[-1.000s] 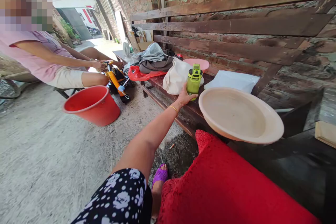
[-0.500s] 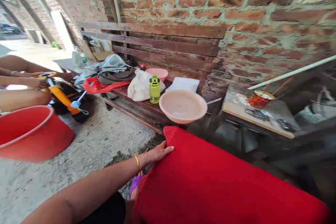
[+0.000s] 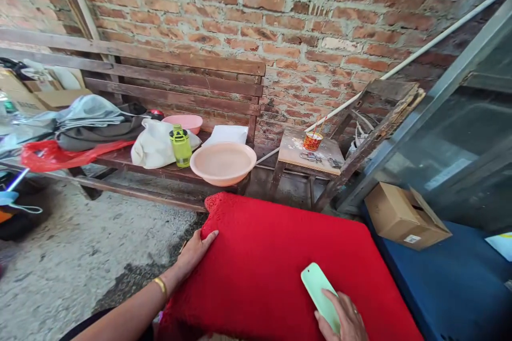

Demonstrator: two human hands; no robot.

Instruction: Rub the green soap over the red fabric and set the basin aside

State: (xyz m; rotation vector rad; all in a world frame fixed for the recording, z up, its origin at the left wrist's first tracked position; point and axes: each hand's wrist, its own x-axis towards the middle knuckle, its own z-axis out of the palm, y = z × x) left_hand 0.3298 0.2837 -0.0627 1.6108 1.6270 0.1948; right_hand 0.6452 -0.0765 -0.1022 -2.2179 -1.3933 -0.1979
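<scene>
a brick wall (image 3: 320,26) is filling the back of the view, and a long wooden counter (image 3: 168,170) with a slatted back is running along its foot. a red cloth (image 3: 272,256) is spreading wide across the foreground, its corner reaching up near the counter's edge; a blue surface (image 3: 452,282) is lying just beside it on the right, with a cardboard box (image 3: 404,216) sitting on it. a small wooden stool (image 3: 294,152) is standing between the counter and a glass panel (image 3: 460,133).

on the counter, a pile of grey clothes (image 3: 92,122) is lying over a red plastic bag (image 3: 52,153), a white bag (image 3: 152,145) is slumping next to it, and a peach basin (image 3: 223,162) is sitting at the counter's right end. a green bottle (image 3: 181,145) is standing upright between the white bag and the basin.

the left hand (image 3: 196,248) is lying flat and open, fingers stretched, pressing on the red cloth's left edge. the right hand (image 3: 344,322) is curling around the lower end of a pale green phone (image 3: 320,293), which is lying tilted on the red cloth.
</scene>
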